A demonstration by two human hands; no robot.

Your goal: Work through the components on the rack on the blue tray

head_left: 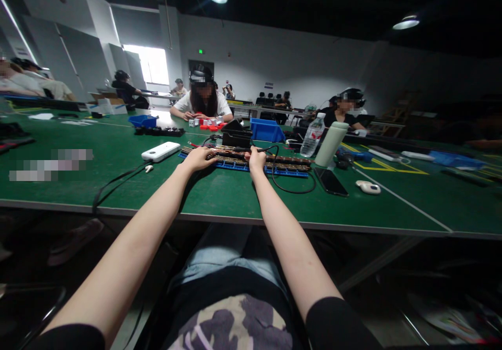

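Head view: left hand (201,158) on long blue-and-copper strip assembly (284,166), finger spread unclear; right hand (257,159) gripping apparent black corded tool (265,149).

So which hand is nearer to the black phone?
Right. The right hand is left of the black phone; the left hand is farther left.

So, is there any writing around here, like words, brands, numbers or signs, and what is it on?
None that I can read for certain.
Clear bottle: label with a red mark, too small to read.
Wall sign: dark purplish lettering, too small.
Green lit sign: too small to make out.
Headgear on the person across the table: pale label, blurred.
Patch at the left of the table: pixelated out.
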